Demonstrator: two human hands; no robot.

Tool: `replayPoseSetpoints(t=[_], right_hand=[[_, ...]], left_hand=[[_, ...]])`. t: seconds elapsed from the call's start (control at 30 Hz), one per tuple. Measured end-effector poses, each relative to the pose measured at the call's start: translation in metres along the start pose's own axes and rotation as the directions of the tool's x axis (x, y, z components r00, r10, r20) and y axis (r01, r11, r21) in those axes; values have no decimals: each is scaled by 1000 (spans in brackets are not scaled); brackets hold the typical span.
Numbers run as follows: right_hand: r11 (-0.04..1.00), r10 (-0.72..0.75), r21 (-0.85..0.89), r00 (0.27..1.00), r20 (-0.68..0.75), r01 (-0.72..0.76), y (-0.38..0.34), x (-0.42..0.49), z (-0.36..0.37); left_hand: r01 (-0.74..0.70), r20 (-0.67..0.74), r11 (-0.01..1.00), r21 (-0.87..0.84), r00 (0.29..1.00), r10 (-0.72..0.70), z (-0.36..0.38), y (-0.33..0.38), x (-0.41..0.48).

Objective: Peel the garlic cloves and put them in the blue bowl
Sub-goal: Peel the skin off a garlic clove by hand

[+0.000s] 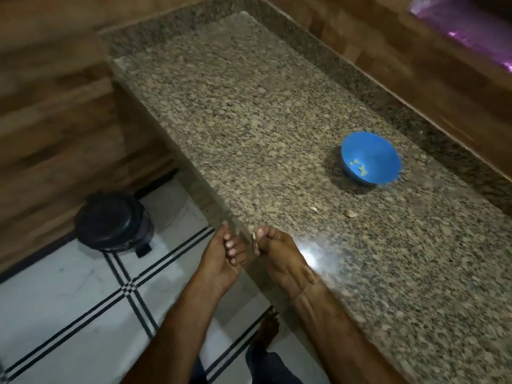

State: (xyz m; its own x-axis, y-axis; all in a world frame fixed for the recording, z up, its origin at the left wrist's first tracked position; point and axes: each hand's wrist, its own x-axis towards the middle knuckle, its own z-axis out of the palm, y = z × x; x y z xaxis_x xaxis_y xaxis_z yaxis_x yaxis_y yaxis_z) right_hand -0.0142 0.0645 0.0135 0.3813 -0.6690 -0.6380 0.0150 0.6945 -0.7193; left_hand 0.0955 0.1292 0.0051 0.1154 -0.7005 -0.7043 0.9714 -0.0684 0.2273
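Right hand (278, 257) pinched a pale garlic piece (255, 243) at the tabletop (249, 120) edge. Left hand (221, 254) beside it was curled, contents indeterminate. Blue bowl (382, 162) stood well beyond, on the right hand's side, with a loose clove (350, 213) lying between bowl and hands.
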Motion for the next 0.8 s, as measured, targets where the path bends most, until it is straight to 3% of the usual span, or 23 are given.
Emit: replayPoseSetpoints(t=[0.27, 0.47, 0.8], right_hand=[[990, 135, -66, 980, 150, -126, 67, 40, 200], [975, 216, -96, 957, 192, -200, 126, 57, 341], [941, 335, -115, 926, 174, -318, 155, 84, 456]], left_hand=[[-179, -90, 974, -137, 982, 168, -120, 169, -46], [-245, -212, 952, -182, 956, 205, -230, 284, -83], [-299, -306, 928, -223, 925, 225, -315, 392, -94]])
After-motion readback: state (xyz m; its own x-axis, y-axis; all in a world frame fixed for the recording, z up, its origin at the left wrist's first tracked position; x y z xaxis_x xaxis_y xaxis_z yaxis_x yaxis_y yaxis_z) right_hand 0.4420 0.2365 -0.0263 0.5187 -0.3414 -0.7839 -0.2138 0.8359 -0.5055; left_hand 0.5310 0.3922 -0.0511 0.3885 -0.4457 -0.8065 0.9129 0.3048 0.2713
